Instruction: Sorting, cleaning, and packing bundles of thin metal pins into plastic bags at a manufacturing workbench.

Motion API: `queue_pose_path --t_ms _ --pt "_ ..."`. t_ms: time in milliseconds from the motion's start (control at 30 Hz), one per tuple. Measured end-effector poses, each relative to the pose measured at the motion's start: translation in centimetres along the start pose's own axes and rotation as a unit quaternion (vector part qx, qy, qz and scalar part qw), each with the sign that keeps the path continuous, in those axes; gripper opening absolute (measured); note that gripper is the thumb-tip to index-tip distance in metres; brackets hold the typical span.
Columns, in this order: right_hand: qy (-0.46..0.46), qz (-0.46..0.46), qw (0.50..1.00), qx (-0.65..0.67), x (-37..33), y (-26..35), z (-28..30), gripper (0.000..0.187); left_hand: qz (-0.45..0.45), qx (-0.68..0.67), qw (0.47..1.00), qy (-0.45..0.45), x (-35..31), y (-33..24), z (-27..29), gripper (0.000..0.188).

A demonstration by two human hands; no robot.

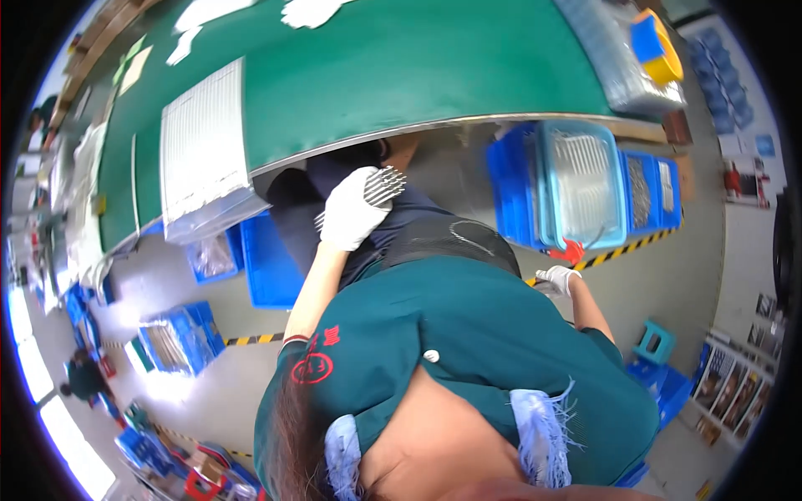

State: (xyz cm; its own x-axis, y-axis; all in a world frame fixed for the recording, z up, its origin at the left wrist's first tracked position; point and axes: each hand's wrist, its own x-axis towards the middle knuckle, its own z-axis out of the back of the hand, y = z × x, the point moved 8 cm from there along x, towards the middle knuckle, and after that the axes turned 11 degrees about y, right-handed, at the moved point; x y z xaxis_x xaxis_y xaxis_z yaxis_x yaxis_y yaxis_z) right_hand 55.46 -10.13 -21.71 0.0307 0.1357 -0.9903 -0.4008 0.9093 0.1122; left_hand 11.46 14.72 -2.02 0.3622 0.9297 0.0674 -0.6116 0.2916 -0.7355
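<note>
My left hand (pixel 351 209), in a white glove, is closed around a bundle of thin metal rods (pixel 384 187) above my lap. The striped rod ends stick out beyond the fingers, with a few more showing on the other side of the hand. My right hand (pixel 558 280), also gloved, is low at my right side, near a red object (pixel 569 251). Its fingers are small and blurred, and part of the hand is turned away, so its grip is unclear. In front of me is a green-topped table (pixel 418 71).
A white ridged stack (pixel 203 125) overhangs the table's near edge. At right, a light-blue bin (pixel 547 184) holds clear-wrapped pieces, beside blue bins (pixel 512 179). Yellow tape (pixel 660 50) lies on wrapped sheets. A blue crate (pixel 271 263) sits below left; a teal stool (pixel 654 342) stands behind right.
</note>
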Motion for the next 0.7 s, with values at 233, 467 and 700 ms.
queue_pose_path --t_ms 233,467,700 --pt "0.068 0.360 0.913 -0.182 -17.2 31.0 -8.2 0.025 0.096 -0.249 0.963 -0.043 -4.0 -0.2 4.6 0.034" --pt "0.155 0.530 0.680 -0.482 -22.6 40.2 -25.2 0.074 0.110 -0.214 0.965 -0.100 -8.3 0.9 6.0 0.040" --pt "0.115 0.573 0.687 -0.432 -21.9 41.4 -27.8 0.071 0.145 -0.434 0.885 -0.081 -8.7 3.1 5.1 0.046"
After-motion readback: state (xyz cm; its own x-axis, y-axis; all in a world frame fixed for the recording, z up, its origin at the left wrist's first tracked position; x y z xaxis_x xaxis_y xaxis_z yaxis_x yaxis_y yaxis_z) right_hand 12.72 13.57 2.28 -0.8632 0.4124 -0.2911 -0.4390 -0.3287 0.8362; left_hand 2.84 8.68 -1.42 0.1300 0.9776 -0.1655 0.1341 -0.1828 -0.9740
